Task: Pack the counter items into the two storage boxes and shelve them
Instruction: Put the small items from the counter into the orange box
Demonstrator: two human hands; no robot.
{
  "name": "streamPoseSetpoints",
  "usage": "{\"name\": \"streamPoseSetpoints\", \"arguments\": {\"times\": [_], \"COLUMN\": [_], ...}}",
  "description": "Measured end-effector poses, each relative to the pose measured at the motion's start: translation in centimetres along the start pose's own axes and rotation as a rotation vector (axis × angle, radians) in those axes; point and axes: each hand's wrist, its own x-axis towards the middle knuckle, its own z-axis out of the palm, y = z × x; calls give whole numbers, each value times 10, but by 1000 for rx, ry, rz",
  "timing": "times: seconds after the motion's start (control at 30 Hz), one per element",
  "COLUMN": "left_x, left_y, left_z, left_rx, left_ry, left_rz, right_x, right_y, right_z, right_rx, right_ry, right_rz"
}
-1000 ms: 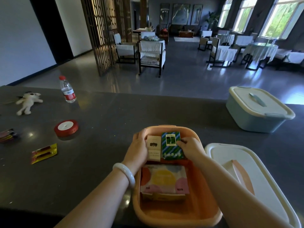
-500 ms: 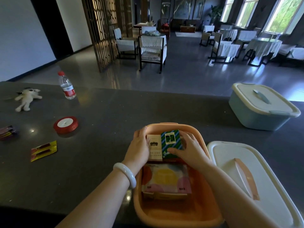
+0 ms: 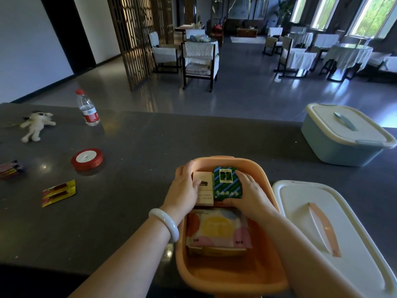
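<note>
An open orange storage box (image 3: 234,282) stands on the dark counter right in front of me. At its far end lie a beige packet (image 3: 205,190) and a green-and-blue striped packet (image 3: 227,183), side by side. My left hand (image 3: 183,190) holds the beige packet from the left. My right hand (image 3: 250,194) grips the striped packet from the right and underneath. A pastel tissue pack (image 3: 218,230) lies in the box nearer to me. A blue storage box (image 3: 341,150) with its lid on stands at the far right.
The orange box's white lid (image 3: 318,229) lies to its right. Left on the counter are a red ribbon roll (image 3: 87,159), a yellow battery pack (image 3: 58,192), a water bottle (image 3: 87,108), a white plush toy (image 3: 36,124) and a dark packet (image 3: 9,168) at the edge.
My right hand has shifted from the striped packet's top right corner down to its near right side. Both packets sit lower in the box. My view moved closer.
</note>
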Motion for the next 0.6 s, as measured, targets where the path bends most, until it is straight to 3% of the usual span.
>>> {"name": "streamPoseSetpoints", "arguments": {"times": [0.27,0.6], "left_x": [1,0], "left_y": [0,2], "left_z": [1,1], "left_rx": [-67,-37], "left_ry": [-50,-28], "left_rz": [-52,-62], "right_x": [0,-1], "right_y": [-14,-15], "right_z": [8,15], "right_rx": [-120,-109], "right_ry": [-53,18], "right_rz": [-34,-3]}}
